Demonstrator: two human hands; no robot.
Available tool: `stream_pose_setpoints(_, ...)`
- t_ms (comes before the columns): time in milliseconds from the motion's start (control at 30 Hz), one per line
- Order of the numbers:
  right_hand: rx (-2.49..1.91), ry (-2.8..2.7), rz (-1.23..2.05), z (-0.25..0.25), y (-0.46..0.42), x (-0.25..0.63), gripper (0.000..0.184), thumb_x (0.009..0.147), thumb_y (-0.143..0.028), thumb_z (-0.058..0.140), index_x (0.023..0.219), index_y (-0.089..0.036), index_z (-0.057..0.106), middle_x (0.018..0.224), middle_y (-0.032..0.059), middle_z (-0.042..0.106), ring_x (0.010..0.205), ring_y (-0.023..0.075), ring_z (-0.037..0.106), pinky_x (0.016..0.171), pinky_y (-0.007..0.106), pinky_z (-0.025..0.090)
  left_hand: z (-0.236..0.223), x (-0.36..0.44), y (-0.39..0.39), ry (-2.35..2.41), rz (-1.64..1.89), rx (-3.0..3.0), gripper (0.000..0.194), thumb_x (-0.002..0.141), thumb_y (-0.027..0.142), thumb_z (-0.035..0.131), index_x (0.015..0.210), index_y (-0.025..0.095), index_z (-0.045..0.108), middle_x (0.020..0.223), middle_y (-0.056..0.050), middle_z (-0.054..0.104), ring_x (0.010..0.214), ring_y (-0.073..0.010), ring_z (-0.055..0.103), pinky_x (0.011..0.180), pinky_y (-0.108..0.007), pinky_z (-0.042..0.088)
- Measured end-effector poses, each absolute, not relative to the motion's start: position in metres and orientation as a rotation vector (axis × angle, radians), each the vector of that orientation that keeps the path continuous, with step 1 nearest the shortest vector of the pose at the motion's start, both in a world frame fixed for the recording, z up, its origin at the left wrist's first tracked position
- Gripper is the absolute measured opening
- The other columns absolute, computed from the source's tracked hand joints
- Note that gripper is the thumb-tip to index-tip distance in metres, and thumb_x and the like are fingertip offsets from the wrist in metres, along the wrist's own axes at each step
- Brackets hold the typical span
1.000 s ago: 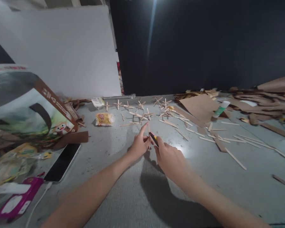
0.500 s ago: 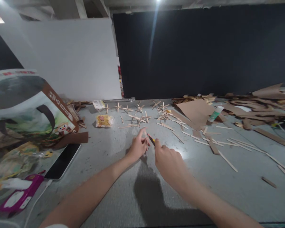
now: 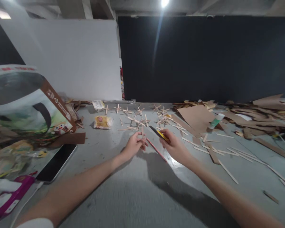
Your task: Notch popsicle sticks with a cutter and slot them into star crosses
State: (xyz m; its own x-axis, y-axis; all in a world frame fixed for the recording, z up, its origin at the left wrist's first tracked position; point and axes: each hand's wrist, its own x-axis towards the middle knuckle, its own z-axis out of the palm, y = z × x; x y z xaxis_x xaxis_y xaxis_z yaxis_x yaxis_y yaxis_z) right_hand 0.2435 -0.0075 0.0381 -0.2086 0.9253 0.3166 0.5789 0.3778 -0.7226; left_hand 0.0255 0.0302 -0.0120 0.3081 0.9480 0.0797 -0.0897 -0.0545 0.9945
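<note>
My left hand (image 3: 134, 145) is near the middle of the table, its fingers pinched on a short wooden stick (image 3: 142, 130) that points up. My right hand (image 3: 176, 145) grips a yellow and black utility knife (image 3: 161, 135). The knife's dark tip points up and left, just right of the stick and apart from it. Between the hands a thin red pencil-like rod (image 3: 157, 150) lies slantwise on the table, its upper end close to my left fingertips. Beyond them stand and lie several small crossed-stick pieces (image 3: 136, 120).
A yellow snack packet (image 3: 103, 122) sits back left. At left are a large printed bag (image 3: 38, 107), a phone (image 3: 56, 163) and a purple device (image 3: 13, 193) with a white cable. On the right lie loose wooden strips (image 3: 228, 171), brown cardboard (image 3: 196, 117) and a glue stick (image 3: 216, 121).
My right hand has moved up and right, away from my left hand, with the knife. The red rod is now uncovered, and the stick in my left hand shows more clearly.
</note>
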Motion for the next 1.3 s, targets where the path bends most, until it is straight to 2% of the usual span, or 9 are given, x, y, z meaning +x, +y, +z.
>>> stream_pose_setpoints(167, -1.225, -1.829, 0.645, 0.005, 0.028, 0.243, 0.030, 0.098, -0.050, 0.050, 0.103, -0.022, 0.058, 0.079, 0.0000, 0.059, 0.069, 0.0190, 0.053, 0.068, 0.031, 0.042, -0.012, 0.020, 0.036, 0.876, 0.996, 1.324, 0.062, 0.077, 0.067, 0.079, 0.104, 0.021, 0.048, 0.068, 0.000, 0.073, 0.043, -0.0122, 0.060, 0.044, -0.023, 0.042)
stream_pose_setpoints(333, -1.156, -1.797, 0.668, 0.000, 0.050, 0.228, 0.032, 0.098, -0.053, 0.052, 0.090, -0.023, 0.059, 0.075, 0.0001, 0.059, 0.071, 0.0197, 0.054, 0.070, 0.032, 0.043, -0.008, 0.019, 0.039, 0.880, 0.983, 1.299, 0.064, 0.077, 0.069, 0.079, 0.105, 0.021, 0.047, 0.067, 0.001, 0.072, 0.042, -0.0123, 0.059, 0.043, -0.022, 0.040)
stream_pose_setpoints(467, -1.119, -1.592, 1.012, -0.002, 0.051, 0.219, 0.039, 0.089, -0.060, 0.067, 0.086, -0.022, 0.062, 0.064, -0.0038, 0.051, 0.057, 0.0146, 0.047, 0.058, 0.029, 0.039, -0.009, 0.017, 0.037, 0.864, 0.937, 1.269, 0.063, 0.080, 0.068, 0.078, 0.106, 0.022, 0.044, 0.067, 0.001, 0.072, 0.042, -0.0118, 0.059, 0.044, -0.020, 0.037)
stream_pose_setpoints(533, -1.096, -1.408, 1.341, -0.002, 0.047, 0.216, 0.048, 0.083, -0.065, 0.074, 0.098, -0.020, 0.066, 0.053, -0.0091, 0.041, 0.046, 0.0113, 0.036, 0.048, 0.027, 0.032, -0.011, 0.016, 0.036, 0.837, 0.901, 1.257, 0.061, 0.081, 0.068, 0.077, 0.102, 0.023, 0.043, 0.067, 0.001, 0.072, 0.041, -0.0108, 0.057, 0.043, -0.020, 0.036)
stream_pose_setpoints(600, -1.050, -1.283, 1.548, -0.001, 0.042, 0.214, 0.061, 0.079, -0.065, 0.081, 0.114, -0.016, 0.068, 0.050, -0.0112, 0.040, 0.043, 0.0097, 0.034, 0.047, 0.026, 0.030, -0.012, 0.016, 0.035, 0.811, 0.865, 1.254, 0.058, 0.082, 0.068, 0.076, 0.098, 0.023, 0.043, 0.068, 0.001, 0.072, 0.041, -0.0102, 0.057, 0.043, -0.020, 0.036)
stream_pose_setpoints(667, -1.031, -1.229, 1.649, -0.001, 0.038, 0.213, 0.067, 0.076, -0.063, 0.085, 0.118, -0.013, 0.068, 0.049, -0.0112, 0.041, 0.042, 0.0085, 0.033, 0.046, 0.025, 0.030, -0.011, 0.016, 0.035, 0.811, 0.838, 1.257, 0.055, 0.083, 0.067, 0.076, 0.095, 0.022, 0.046, 0.067, 0.001, 0.071, 0.041, -0.0092, 0.056, 0.043, -0.020, 0.035)
stream_pose_setpoints(833, -1.000, -1.146, 1.731, -0.005, 0.033, 0.211, 0.058, 0.075, -0.061, 0.088, 0.102, -0.013, 0.069, 0.047, -0.0119, 0.039, 0.041, 0.0057, 0.028, 0.043, 0.023, 0.024, -0.010, 0.016, 0.033, 0.812, 0.796, 1.259, 0.053, 0.085, 0.067, 0.074, 0.088, 0.021, 0.049, 0.066, 0.001, 0.070, 0.040, -0.0070, 0.052, 0.042, -0.019, 0.031)
stream_pose_setpoints(967, -0.985, -1.136, 1.739, -0.006, 0.033, 0.212, 0.052, 0.076, -0.062, 0.087, 0.088, -0.017, 0.064, 0.046, -0.0113, 0.040, 0.040, 0.0056, 0.029, 0.042, 0.022, 0.026, -0.009, 0.016, 0.032, 0.790, 0.768, 1.268, 0.051, 0.087, 0.065, 0.073, 0.088, 0.020, 0.049, 0.066, 0.001, 0.069, 0.041, -0.0064, 0.051, 0.042, -0.019, 0.030)
stream_pose_setpoints(1300, -0.902, -1.223, 1.792, -0.005, 0.035, 0.217, 0.047, 0.081, -0.059, 0.084, 0.081, -0.019, 0.060, 0.047, -0.0108, 0.039, 0.041, 0.0064, 0.030, 0.043, 0.022, 0.031, -0.003, 0.015, 0.031, 0.817, 0.758, 1.289, 0.053, 0.083, 0.068, 0.075, 0.086, 0.019, 0.054, 0.060, 0.003, 0.063, 0.042, -0.0063, 0.044, 0.042, -0.020, 0.030)
